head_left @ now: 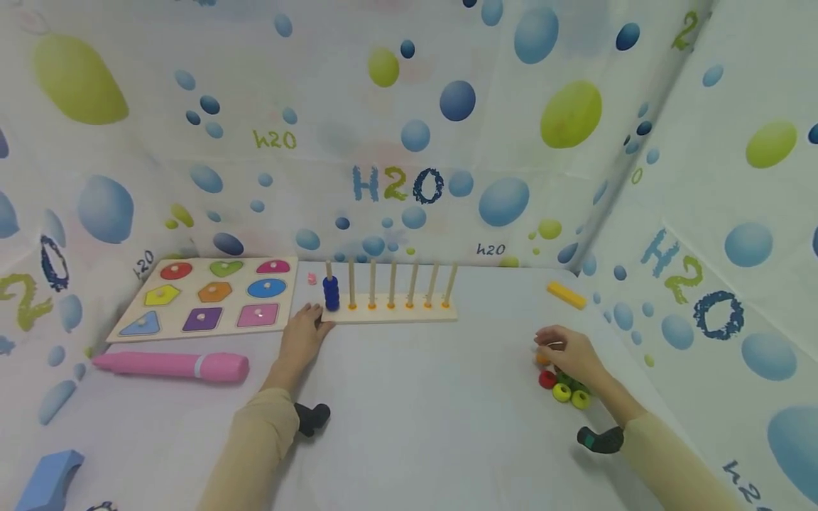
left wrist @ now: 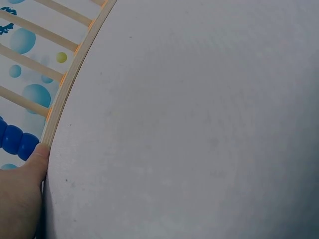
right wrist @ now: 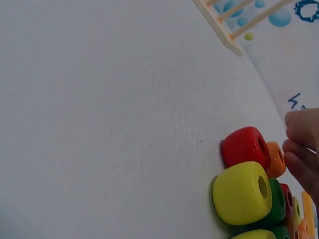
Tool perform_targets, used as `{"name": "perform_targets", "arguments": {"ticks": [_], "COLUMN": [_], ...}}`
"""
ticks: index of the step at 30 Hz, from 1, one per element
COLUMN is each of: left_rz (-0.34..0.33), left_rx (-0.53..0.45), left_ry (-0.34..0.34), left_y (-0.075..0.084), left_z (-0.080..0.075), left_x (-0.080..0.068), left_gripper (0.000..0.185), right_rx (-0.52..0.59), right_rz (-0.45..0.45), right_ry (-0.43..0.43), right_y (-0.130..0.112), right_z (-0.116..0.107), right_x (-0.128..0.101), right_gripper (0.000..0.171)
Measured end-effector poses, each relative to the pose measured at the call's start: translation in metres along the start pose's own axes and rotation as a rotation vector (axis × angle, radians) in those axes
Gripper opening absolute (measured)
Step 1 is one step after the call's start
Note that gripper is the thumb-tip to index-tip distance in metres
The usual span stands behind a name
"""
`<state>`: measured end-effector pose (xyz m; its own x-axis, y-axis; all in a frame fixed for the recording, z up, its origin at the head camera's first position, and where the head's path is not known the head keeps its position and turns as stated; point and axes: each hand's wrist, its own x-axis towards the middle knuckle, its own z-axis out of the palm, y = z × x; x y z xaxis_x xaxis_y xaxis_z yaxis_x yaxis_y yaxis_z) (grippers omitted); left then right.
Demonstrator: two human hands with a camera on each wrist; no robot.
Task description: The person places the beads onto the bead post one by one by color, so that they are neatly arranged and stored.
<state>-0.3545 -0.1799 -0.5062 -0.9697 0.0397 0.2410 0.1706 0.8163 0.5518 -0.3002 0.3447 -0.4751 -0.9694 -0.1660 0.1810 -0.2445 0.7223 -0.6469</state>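
A wooden bead stand (head_left: 390,313) with several upright pegs lies at the back middle, and blue beads (head_left: 331,293) are stacked on its leftmost peg. My left hand (head_left: 303,333) grips the stand's left end, with the thumb on the front edge in the left wrist view. At the right, my right hand (head_left: 571,351) hovers over a cluster of loose beads, fingers loosely bent beside an orange bead (right wrist: 275,160). A red bead (right wrist: 246,148) and a yellow bead (right wrist: 241,193) are nearest the right wrist camera; green beads (head_left: 565,380) are partly hidden beneath the hand.
Left of the stand lies a wooden shape puzzle board (head_left: 233,328), with a pink marker-shaped toy (head_left: 166,365) in front of it. A blue block (head_left: 51,479) is at the near left, a yellow block (head_left: 566,295) at the back right. Patterned cloth walls (head_left: 409,128) enclose the table.
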Motion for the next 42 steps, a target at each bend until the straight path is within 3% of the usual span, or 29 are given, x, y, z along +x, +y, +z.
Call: {"name": "perform_targets", "arguments": {"ticks": [7,16,25,30,34,42], "left_rz": [0.022,0.006,0.020,0.011,0.005,0.002], "left_rx": [-0.006,0.002,-0.005,-0.003,0.003,-0.005], "left_ry": [0.012,-0.003,0.010,0.008,0.014,0.011], "left_y": [-0.001,-0.001,-0.002,-0.002,-0.004,-0.002], "left_z": [0.002,0.002,0.001,0.000,0.000,0.003], "left_x": [-0.001,0.000,-0.001,0.000,0.002,0.001], "left_gripper": [0.051,0.052,0.051,0.052,0.051,0.051], "right_rx": [-0.084,-0.206,-0.118,-0.069,-0.027,0.086], "right_rz": [-0.073,-0.099,-0.072,-0.170,-0.275,-0.379], "right_ry": [0.000,-0.111,-0.051,0.019,0.061,0.116], "right_y": [0.006,0.007,-0.004,-0.028,-0.058,-0.126], "right_z": [-0.006,-0.009,-0.005,-0.003,0.003,0.028], "right_x": [-0.010,-0.003,0.003,0.025,0.052,0.099], "right_gripper": [0.028,0.026,0.028,0.028,0.028,0.028]}}
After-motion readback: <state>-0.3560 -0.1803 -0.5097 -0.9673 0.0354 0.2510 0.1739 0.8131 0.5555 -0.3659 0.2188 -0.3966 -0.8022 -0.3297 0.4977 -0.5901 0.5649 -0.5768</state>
